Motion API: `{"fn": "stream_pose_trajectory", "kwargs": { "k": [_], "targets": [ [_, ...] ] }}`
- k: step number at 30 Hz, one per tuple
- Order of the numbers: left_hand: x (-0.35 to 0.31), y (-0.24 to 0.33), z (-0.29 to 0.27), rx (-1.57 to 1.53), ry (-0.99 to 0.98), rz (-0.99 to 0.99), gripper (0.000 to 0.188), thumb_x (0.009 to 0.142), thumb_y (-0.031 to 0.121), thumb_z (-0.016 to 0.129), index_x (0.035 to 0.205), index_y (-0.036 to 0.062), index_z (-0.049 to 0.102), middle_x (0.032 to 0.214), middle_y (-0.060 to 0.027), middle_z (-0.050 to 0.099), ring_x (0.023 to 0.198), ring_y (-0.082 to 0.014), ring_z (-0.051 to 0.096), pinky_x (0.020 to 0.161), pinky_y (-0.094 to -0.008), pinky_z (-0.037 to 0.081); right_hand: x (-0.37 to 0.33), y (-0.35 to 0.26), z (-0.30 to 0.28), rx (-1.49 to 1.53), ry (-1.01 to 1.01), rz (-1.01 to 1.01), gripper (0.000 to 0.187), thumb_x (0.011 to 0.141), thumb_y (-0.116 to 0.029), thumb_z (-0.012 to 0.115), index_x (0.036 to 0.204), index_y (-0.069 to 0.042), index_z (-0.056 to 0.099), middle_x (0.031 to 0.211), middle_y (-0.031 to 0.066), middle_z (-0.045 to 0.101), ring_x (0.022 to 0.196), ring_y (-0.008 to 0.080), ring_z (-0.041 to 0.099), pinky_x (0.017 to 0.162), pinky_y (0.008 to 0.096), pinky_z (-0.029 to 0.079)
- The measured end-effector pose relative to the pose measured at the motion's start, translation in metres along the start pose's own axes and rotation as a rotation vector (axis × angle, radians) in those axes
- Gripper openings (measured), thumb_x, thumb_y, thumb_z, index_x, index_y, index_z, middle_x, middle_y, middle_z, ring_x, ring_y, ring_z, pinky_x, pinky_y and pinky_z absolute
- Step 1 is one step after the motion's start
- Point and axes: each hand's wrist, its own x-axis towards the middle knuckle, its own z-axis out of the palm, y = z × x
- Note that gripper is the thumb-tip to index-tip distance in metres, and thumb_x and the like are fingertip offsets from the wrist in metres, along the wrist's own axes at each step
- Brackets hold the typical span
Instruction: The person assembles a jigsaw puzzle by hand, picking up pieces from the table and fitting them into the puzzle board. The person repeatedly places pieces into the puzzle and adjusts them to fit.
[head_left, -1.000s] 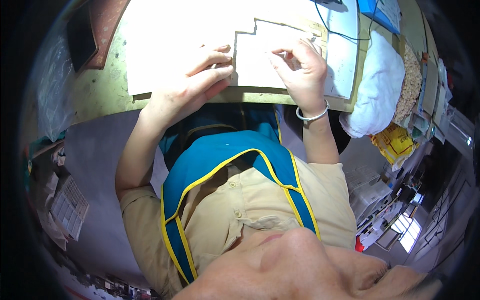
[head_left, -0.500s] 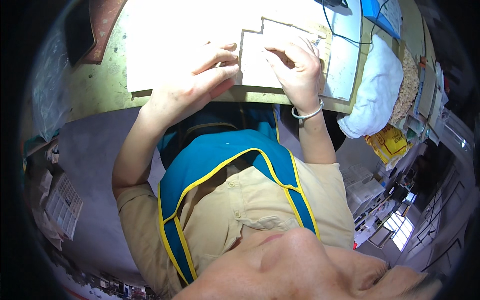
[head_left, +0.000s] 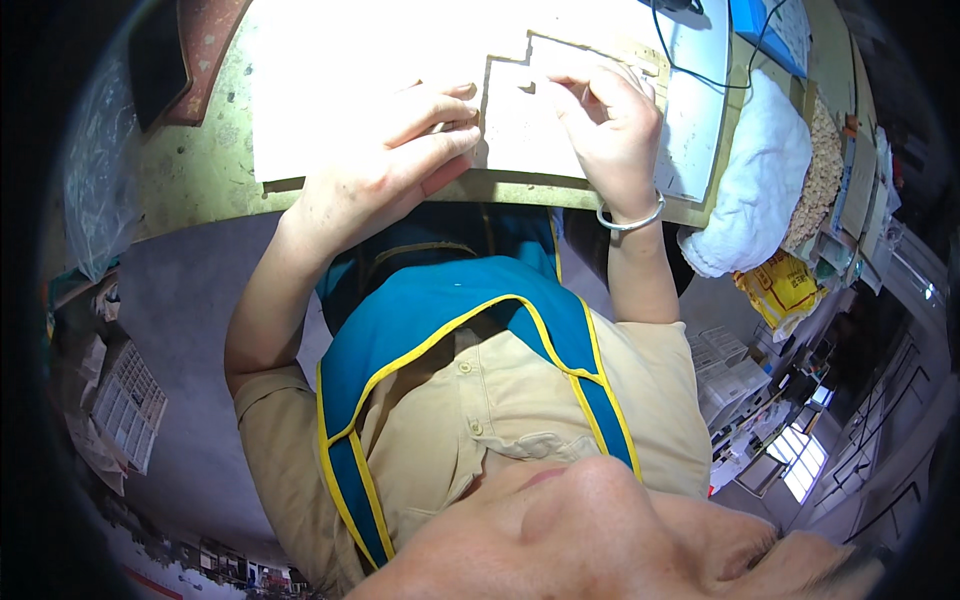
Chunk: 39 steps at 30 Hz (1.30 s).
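My left hand (head_left: 405, 150) rests at the left of a bright, washed-out board (head_left: 525, 135) on the table. Its fingers are stretched toward the right and slightly apart. To the right, my right hand (head_left: 618, 125) is bent over the board's right part, thumb and forefinger curled toward each other. Whatever is between those fingertips is too small and bright to make out. A small dark-edged piece (head_left: 527, 87) lies on the board between my hands. Glare hides most of the surface detail.
A white cloth bundle (head_left: 755, 170) lies at the table's right edge, beside a tan nubbly mat (head_left: 815, 170). A black cable (head_left: 690, 75) loops near a blue box (head_left: 760, 35). Clear plastic (head_left: 95, 190) and a dark flat object (head_left: 157, 65) are at the left.
My right hand has moved a little to the right, away from my left hand, uncovering the small piece on the board. My left hand has stayed in place.
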Motion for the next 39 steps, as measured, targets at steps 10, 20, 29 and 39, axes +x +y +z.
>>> {"fn": "stream_pose_trajectory", "kwargs": {
  "k": [10, 20, 29, 39],
  "targets": [
    [-0.001, 0.0, 0.001, -0.02, 0.008, -0.015, 0.031, 0.093, 0.004, 0.085, 0.124, 0.0085, 0.08, 0.136, -0.0121, 0.075, 0.14, -0.032, 0.068, 0.121, -0.0518, 0.052, 0.008, 0.001, 0.008, -0.154, 0.003, -0.163, 0.018, 0.085, -0.014, 0.092, 0.098, -0.006, 0.082, 0.098, 0.0079, 0.077, 0.095, 0.027, 0.072, 0.088, 0.0419, 0.05],
    [-0.003, -0.002, 0.003, 0.006, 0.007, -0.012, 0.032, 0.093, 0.004, 0.087, 0.124, 0.0091, 0.081, 0.135, -0.0117, 0.075, 0.139, -0.0308, 0.069, 0.12, -0.0498, 0.053, 0.001, -0.003, 0.009, 0.04, -0.073, -0.025, 0.015, 0.09, 0.0, 0.088, 0.103, -0.002, 0.081, 0.102, 0.0074, 0.076, 0.097, 0.0183, 0.078, 0.088, 0.0289, 0.066],
    [-0.003, -0.001, 0.003, -0.006, 0.009, -0.02, 0.032, 0.092, 0.004, 0.087, 0.123, 0.0089, 0.081, 0.135, -0.0118, 0.076, 0.14, -0.0306, 0.069, 0.121, -0.0494, 0.053, 0.005, -0.005, 0.013, 0.026, -0.094, -0.068, 0.014, 0.09, -0.002, 0.089, 0.102, -0.001, 0.082, 0.099, 0.008, 0.079, 0.095, 0.0187, 0.079, 0.086, 0.0306, 0.064],
    [-0.001, -0.002, 0.002, -0.018, 0.008, -0.009, 0.034, 0.09, 0.0, 0.087, 0.123, 0.0071, 0.08, 0.134, -0.0131, 0.076, 0.139, -0.0305, 0.069, 0.12, -0.0484, 0.053, 0.005, -0.004, 0.018, 0.083, -0.122, -0.035, 0.014, 0.09, 0.002, 0.086, 0.103, -0.002, 0.083, 0.098, 0.0075, 0.081, 0.096, 0.0181, 0.08, 0.088, 0.0302, 0.065]
  ]
}}
